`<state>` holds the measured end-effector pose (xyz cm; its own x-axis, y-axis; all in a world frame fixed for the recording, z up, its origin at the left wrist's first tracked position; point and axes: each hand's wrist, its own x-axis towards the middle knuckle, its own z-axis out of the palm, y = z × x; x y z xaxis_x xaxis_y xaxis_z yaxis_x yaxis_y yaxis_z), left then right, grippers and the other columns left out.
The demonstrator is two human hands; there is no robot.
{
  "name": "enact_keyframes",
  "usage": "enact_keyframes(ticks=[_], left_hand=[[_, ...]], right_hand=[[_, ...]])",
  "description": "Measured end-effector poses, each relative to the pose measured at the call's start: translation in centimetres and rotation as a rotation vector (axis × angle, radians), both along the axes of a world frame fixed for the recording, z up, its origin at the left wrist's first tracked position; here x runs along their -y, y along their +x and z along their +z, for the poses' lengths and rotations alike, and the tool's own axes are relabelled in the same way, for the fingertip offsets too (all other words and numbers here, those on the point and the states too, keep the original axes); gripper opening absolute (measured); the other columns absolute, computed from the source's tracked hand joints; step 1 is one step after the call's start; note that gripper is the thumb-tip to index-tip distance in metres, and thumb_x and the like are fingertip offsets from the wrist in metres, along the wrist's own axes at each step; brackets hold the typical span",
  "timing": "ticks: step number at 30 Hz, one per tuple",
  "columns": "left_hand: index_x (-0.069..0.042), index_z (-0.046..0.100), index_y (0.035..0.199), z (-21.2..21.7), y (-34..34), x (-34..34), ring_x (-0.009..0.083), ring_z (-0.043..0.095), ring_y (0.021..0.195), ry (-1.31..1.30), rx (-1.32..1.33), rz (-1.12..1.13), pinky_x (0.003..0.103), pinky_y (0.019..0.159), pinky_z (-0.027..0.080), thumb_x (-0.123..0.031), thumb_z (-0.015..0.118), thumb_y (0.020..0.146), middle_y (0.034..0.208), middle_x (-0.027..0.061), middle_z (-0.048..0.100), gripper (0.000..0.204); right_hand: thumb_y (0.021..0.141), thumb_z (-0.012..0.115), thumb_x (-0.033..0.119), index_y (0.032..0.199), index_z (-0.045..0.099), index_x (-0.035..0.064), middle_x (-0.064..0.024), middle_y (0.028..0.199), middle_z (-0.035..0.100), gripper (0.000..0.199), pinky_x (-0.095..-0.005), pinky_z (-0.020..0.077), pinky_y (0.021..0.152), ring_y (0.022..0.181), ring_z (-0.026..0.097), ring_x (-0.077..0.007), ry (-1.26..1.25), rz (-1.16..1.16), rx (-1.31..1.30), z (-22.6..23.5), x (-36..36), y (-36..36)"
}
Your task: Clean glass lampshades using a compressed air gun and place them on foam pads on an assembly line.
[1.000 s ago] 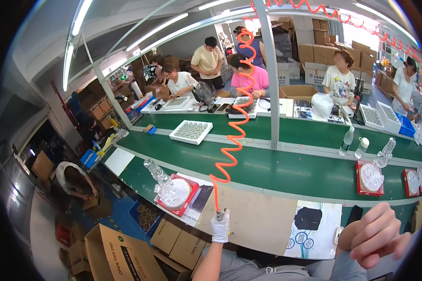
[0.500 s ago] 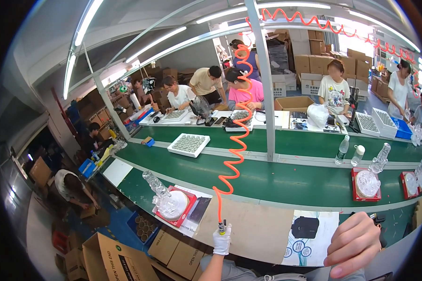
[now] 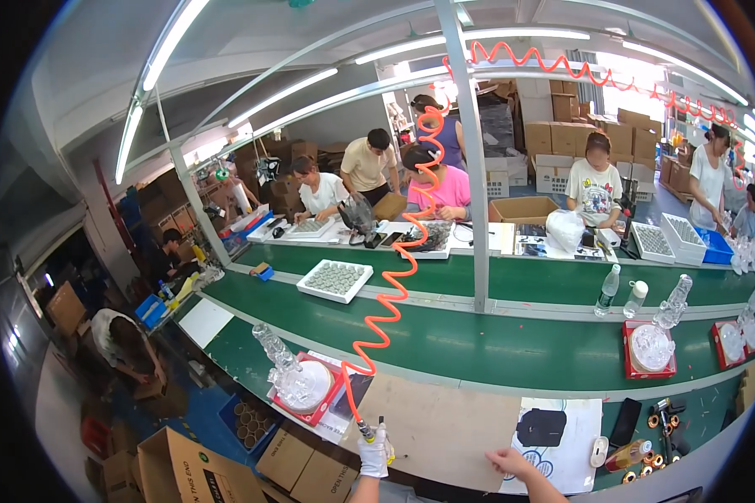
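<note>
My left hand (image 3: 373,455), in a white glove, is closed around the metal end fitting (image 3: 367,432) of an orange coiled air hose (image 3: 383,318). A yellow part shows beside the fingers; the rest of what is in the grip is hidden. My bare right hand (image 3: 510,462) has its fingers curled together, and I cannot make out whether anything is in them. It is over a white printed sheet (image 3: 575,469) at the right end of a brown board (image 3: 436,427), below a black flat piece (image 3: 542,427). Left of the board, a clear sculpted decanter (image 3: 298,381) rests on a red box.
A green conveyor (image 3: 445,352) crosses in front, with a metal post (image 3: 478,210) standing beyond. More clear pieces sit on red boxes (image 3: 648,349) at right. A phone (image 3: 625,422), a bottle (image 3: 627,455) and small copper-coloured parts are near my right. Cartons (image 3: 172,469) stand lower left. Several people work across.
My left hand has moved left and down with the hose end. My right hand has dropped from close to the camera onto the sheet area, uncovering the phone and small parts.
</note>
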<state>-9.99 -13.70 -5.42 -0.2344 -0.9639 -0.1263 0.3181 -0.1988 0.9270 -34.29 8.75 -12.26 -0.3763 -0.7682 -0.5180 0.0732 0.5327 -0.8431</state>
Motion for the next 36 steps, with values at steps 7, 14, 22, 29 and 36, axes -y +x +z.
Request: enact_keyframes(ticks=[7, 14, 22, 29, 36], left_hand=[[-0.007, 0.05, 0.072, 0.7, -0.9, 0.2, 0.0105, 0.038, 0.028, -0.005, 0.036, -0.003, 0.027, 0.03, 0.033, -0.021, 0.064, 0.091, 0.041, -0.0001, 0.042, 0.027], [-0.008, 0.053, 0.072, 0.3, -1.3, -0.1, 0.0093, 0.041, 0.03, -0.029, 0.068, -0.029, 0.025, 0.031, 0.033, -0.021, 0.066, 0.09, 0.043, -0.0005, 0.045, 0.027], [-0.008, 0.053, 0.072, 0.6, -1.3, -0.5, 0.0088, 0.042, 0.031, -0.017, 0.077, -0.022, 0.025, 0.031, 0.033, -0.021, 0.068, 0.089, 0.045, -0.0009, 0.046, 0.025], [-0.009, 0.054, 0.073, 0.8, -1.4, -0.7, 0.0087, 0.044, 0.033, -0.004, 0.106, -0.003, 0.025, 0.031, 0.033, -0.021, 0.07, 0.087, 0.048, -0.0014, 0.048, 0.024], [-0.009, 0.056, 0.074, 0.6, -1.7, -0.8, 0.0085, 0.045, 0.034, -0.015, 0.13, -0.004, 0.025, 0.032, 0.033, -0.021, 0.071, 0.086, 0.05, -0.0015, 0.049, 0.023]], right_hand=[[0.092, 0.06, 0.032, 0.069, 0.056, 0.0056, -0.0008, 0.056, 0.053, 0.035, -0.026, 0.0386, 0.045, 0.046, 0.049, -0.0106, 0.114, 0.024, 0.159, -4.4, -1.0, 1.7], [0.091, 0.06, 0.03, 0.073, 0.058, 0.0041, -0.002, 0.057, 0.056, 0.032, -0.0251, 0.0396, 0.042, 0.044, 0.051, -0.0109, 0.163, 0.035, 0.178, -3.5, -0.8, 1.7], [0.091, 0.061, 0.03, 0.075, 0.058, 0.0042, -0.0022, 0.057, 0.056, 0.031, -0.0257, 0.0406, 0.042, 0.044, 0.051, -0.0114, 0.16, 0.017, 0.179, -4.5, -0.9, 1.6], [0.091, 0.06, 0.031, 0.075, 0.059, 0.0039, -0.0026, 0.057, 0.056, 0.031, -0.0261, 0.0408, 0.042, 0.045, 0.051, -0.0115, 0.153, 0.026, 0.169, -4.3, -0.9, 1.6], [0.092, 0.059, 0.03, 0.075, 0.059, 0.0033, -0.0027, 0.057, 0.056, 0.032, -0.026, 0.0406, 0.043, 0.045, 0.051, -0.0114, 0.141, 0.021, 0.17, -4.4, -0.9, 1.6]])
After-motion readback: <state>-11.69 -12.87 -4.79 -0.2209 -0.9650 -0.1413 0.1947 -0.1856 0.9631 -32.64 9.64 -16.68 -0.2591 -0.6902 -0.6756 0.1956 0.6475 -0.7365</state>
